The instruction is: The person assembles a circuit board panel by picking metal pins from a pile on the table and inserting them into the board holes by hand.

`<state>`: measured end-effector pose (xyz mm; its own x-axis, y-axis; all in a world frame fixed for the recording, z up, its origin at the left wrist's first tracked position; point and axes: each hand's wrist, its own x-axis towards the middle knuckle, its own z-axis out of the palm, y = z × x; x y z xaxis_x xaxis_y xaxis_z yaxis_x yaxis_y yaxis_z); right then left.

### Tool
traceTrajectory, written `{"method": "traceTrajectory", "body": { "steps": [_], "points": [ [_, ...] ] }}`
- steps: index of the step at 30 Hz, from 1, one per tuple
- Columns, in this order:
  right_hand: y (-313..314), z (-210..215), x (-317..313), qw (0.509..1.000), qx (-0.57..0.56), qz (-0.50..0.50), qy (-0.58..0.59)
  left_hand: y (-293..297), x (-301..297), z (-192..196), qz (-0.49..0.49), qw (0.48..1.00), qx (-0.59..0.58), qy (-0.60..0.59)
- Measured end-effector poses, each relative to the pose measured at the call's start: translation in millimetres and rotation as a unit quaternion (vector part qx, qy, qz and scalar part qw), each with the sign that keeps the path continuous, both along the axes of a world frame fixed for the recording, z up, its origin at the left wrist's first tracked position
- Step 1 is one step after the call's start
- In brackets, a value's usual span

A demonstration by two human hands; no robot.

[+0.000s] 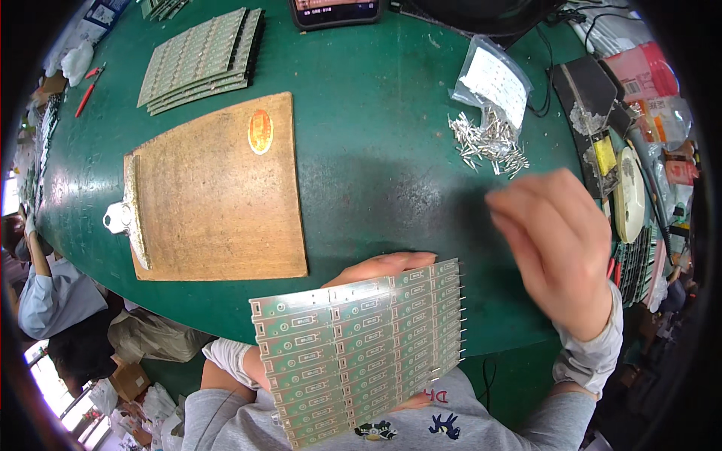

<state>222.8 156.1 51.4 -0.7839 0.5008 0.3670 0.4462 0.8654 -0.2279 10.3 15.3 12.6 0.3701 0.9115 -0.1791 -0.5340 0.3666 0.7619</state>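
Note:
My left hand (380, 267) holds a panel of small green circuit boards (361, 346) from underneath, tilted up near my chest, with only its fingers showing above the panel's top edge. Small metal pins stick out along the panel's right edge. My right hand (560, 244) is blurred in the air to the right of the panel, fingers bunched, below a loose pile of small metal pins (489, 143) on the green table (376, 150). Whether the fingers pinch a pin cannot be made out.
A brown clipboard (218, 192) lies left of centre. A stack of circuit board panels (203, 60) sits behind it. A clear plastic bag (496, 79) lies by the pins. A phone (335, 11) rests at the far edge. Tools and packets crowd the right side. Red cutters (89, 89) lie far left.

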Motion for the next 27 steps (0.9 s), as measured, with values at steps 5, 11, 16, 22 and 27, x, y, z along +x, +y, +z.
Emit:
{"method": "traceTrajectory", "body": {
  "steps": [5,11,16,22,27],
  "points": [
    [12.7,-7.9,-11.7,0.994,0.079,-0.042,-0.058,-1.0,5.9,-26.0,0.062,0.94,0.258,0.214],
    [9.4,-6.9,-20.7,0.972,0.149,-0.029,-0.178,-8.3,15.0,-38.7,0.07,0.96,0.236,0.133],
    [12.6,1.2,-24.7,0.971,0.117,-0.036,-0.204,-7.2,19.4,-38.5,0.113,0.943,0.271,0.155],
    [7.2,2.3,-10.0,0.988,0.043,-0.07,-0.131,-5.3,19.4,-20.3,0.098,0.958,0.216,0.16],
    [9.6,-0.6,-2.7,0.998,0.009,-0.046,-0.041,-10.5,24.1,-38.9,0.129,0.946,0.255,0.151]
  ]
}}
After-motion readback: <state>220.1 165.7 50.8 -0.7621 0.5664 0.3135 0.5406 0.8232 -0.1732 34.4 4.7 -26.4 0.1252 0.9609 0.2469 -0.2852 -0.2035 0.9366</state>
